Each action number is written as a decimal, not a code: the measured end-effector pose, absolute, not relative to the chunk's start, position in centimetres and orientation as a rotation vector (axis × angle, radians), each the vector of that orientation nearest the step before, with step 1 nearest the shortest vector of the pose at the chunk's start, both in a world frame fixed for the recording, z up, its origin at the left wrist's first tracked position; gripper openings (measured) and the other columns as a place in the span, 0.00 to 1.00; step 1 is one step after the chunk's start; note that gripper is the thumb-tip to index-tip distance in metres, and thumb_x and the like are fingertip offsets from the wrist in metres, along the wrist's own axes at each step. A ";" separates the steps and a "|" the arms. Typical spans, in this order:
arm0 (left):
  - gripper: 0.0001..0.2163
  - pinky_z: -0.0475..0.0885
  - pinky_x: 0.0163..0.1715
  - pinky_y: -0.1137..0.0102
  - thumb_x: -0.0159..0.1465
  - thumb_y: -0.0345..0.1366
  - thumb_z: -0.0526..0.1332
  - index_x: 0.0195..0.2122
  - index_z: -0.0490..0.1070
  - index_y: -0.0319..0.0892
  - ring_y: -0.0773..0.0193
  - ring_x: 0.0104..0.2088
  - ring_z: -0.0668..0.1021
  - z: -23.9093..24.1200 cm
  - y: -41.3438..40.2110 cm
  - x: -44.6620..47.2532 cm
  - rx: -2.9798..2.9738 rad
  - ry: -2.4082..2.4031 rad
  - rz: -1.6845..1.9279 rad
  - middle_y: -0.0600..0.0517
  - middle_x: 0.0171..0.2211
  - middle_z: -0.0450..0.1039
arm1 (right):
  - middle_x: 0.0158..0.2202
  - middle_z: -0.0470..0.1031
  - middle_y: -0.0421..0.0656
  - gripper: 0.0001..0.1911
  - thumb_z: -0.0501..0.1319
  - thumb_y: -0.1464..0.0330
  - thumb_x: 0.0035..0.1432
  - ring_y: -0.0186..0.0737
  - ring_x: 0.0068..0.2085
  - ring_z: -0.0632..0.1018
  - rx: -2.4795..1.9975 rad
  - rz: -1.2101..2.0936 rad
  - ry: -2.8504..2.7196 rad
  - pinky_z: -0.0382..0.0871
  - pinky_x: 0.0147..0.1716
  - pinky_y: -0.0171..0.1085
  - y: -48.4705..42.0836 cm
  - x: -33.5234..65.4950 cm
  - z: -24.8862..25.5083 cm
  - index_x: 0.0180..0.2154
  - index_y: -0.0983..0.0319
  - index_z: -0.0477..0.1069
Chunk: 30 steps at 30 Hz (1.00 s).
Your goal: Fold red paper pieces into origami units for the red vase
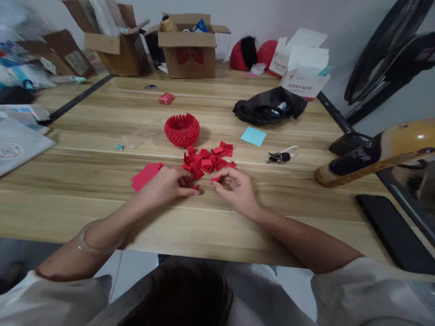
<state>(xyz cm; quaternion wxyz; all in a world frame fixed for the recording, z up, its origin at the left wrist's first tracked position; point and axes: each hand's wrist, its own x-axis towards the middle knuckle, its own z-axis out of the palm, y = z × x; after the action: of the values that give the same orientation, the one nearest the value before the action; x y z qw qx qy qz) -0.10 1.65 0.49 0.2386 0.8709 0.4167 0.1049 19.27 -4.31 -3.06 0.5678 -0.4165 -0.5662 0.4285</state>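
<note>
Fingers of my right hand (237, 189) are closed in a pinch; those of my left hand (166, 183) are half curled, both over the wooden table (204, 226). Beyond, to the right, lies a crumpled black bag (251, 111). Directly before my hands is a loose pile of folded red paper (206, 165); just behind it stands a round red bowl (182, 136) of many pointed units, opening upward. Red sheets (144, 177) lie beside my left hand. A blue paper square (253, 136) lies right of the bowl, keys (282, 156) nearer me. Smallest: one folded red piece (215, 179), held between right thumb and index finger, and a red scrap (195, 186) at my left thumb tip; whether the left fingers grip it, I cannot tell.
</note>
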 end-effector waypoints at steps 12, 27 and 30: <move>0.05 0.66 0.28 0.74 0.59 0.34 0.60 0.30 0.72 0.38 0.67 0.28 0.74 0.7 0.5 0.1 2.342 0.898 0.480 0.51 0.28 0.73 | 0.32 0.75 0.41 0.10 0.65 0.71 0.47 0.34 0.34 0.76 -0.928 1.198 -1.230 0.71 0.37 0.36 -4.1 19.1 -3.5 0.35 0.59 0.71; 0.04 0.73 0.32 0.73 0.57 0.34 0.65 0.31 0.76 0.39 0.65 0.32 0.78 1.3 0.1 0.3 2.416 0.766 0.935 0.49 0.31 0.78 | 0.29 0.77 0.40 0.08 0.65 0.68 0.50 0.34 0.32 0.79 -0.802 1.384 -1.214 0.73 0.36 0.36 -4.4 19.2 -3.1 0.36 0.60 0.73; 0.03 0.74 0.33 0.73 0.57 0.34 0.64 0.31 0.76 0.40 0.65 0.33 0.79 1.4 0.0 0.5 2.436 0.764 0.948 0.49 0.32 0.78 | 0.29 0.77 0.40 0.08 0.65 0.66 0.51 0.34 0.32 0.79 -0.820 1.399 -1.193 0.73 0.37 0.37 -4.3 19.2 -3.1 0.36 0.61 0.74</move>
<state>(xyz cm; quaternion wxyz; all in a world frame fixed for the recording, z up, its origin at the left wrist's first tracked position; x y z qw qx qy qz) 0.46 0.01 1.38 0.2075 0.8751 0.2743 0.3405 19.24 -4.29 -3.13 0.5347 -0.3444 -0.5007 0.5872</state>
